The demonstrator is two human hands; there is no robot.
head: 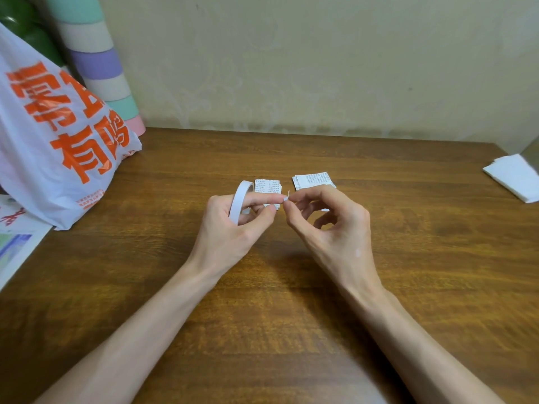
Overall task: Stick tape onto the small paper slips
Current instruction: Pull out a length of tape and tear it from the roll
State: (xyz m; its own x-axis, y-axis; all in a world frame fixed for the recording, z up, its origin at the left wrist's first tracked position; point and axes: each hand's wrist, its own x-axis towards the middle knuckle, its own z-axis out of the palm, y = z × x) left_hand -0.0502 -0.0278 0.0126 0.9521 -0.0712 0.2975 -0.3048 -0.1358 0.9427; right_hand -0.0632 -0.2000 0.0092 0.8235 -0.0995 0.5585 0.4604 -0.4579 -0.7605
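The left grip (233, 225) curls round the tape roll (240, 201). The right grip (329, 225) pinches the tape end (285, 196) just right of the roll. The paper slips (267, 185) lie just behind the roll on the surface (408, 228). A short, steady pull with the roll braced should stop the strip twisting or sticking to itself.

left hand (233, 228), right hand (332, 228) close together, fingers (262, 197) curled, seemingly mid-pinch

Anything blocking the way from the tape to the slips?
Nothing visible. The left hand holds the roll, the right hand pinches the tape end, and the slips lie just beyond both hands.
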